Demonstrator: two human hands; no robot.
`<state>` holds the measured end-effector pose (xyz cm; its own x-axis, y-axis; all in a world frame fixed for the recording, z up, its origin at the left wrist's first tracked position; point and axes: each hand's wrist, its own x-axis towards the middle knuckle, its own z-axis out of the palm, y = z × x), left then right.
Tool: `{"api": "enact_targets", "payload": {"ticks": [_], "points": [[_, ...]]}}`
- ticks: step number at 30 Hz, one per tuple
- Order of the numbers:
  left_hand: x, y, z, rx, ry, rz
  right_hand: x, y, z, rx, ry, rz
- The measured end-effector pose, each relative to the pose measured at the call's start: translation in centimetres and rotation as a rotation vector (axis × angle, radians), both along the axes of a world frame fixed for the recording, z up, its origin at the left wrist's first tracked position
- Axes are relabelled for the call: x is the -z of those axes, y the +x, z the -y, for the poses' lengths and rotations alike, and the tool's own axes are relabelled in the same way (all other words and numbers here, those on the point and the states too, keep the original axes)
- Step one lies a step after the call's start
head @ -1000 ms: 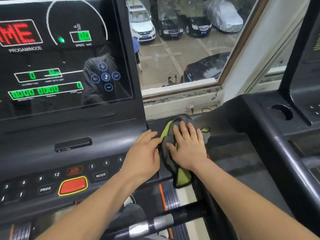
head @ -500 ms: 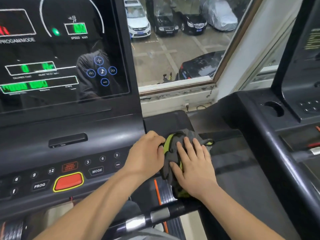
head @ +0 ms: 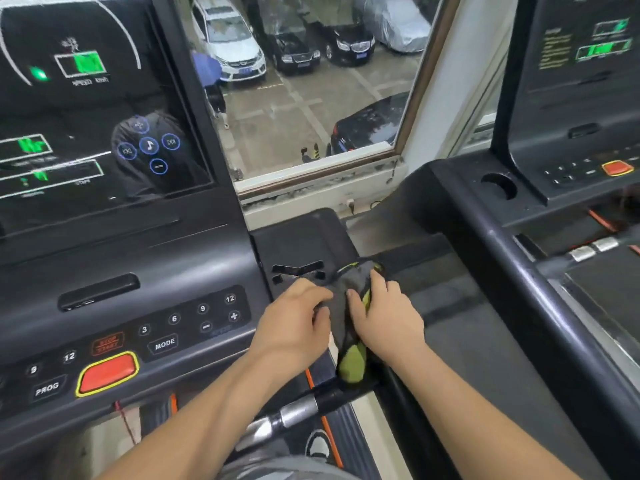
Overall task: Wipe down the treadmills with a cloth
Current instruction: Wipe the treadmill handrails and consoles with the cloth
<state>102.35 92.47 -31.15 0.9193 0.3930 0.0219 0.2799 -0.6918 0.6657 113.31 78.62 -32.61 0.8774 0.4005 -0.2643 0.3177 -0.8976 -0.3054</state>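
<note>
Head view, this instant.

- Both hands sit close together on the side tray (head: 304,237) of the near treadmill (head: 138,258), with the cloth (head: 341,317) bunched between them.
- Left hand (head: 294,323): fingers curled in, pinching the cloth's left edge.
- Right hand (head: 386,320): thumb over the top of the cloth and fingers round its right side, gripping it.
- Cloth: grey with yellow-green patches, gathered into a narrow ridge. One end lies just past the right fingertips; the other hangs off the tray edge below the right wrist.

Change from the earlier frames:
- One second ago the right hand lay flat and spread on the cloth, and the left rested beside it without holding it.
- Half a second ago the left had curled against the edge.
- Now both hands clamp the cloth and it is narrower.
- The cut-out slots (head: 298,270) just ahead of the left fingers now show bare.

Surroundings:
- The red button (head: 109,372) is well left of the left hand.
- The handlebar (head: 301,410) is below both wrists.
- The second treadmill (head: 491,244) is right of the right hand and shows more than before.
- The window (head: 311,98) lies beyond the fingertips.
</note>
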Motion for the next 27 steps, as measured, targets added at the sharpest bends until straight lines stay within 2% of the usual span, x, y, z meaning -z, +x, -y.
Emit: {"api": "enact_targets", "payload": {"ticks": [6, 9, 14, 17, 20, 27], "points": [[1.6, 0.0, 2.8, 0.031, -0.067, -0.035, -0.6, -4.8, 5.8, -0.049, -0.235, 0.038], [1.9, -0.7, 3.7, 0.061, -0.064, 0.010, -0.5, -1.9, 4.0, -0.005, -0.133, 0.034], [1.7, -2.6, 3.1, 0.096, -0.028, 0.066, 0.3, 3.6, -0.8, 0.109, 0.059, -0.123], [1.3, -3.2, 2.8, 0.122, -0.011, 0.089, 0.6, 1.8, -0.6, 0.128, 0.131, -0.042], [1.7, -2.9, 2.8, 0.147, -0.027, 0.102, 0.7, -2.1, 2.4, 0.065, 0.087, 0.044], [2.1, -4.0, 4.2, 0.278, -0.070, 0.012, -1.9, -8.9, 12.2, 0.049, 0.054, -0.091]]}}
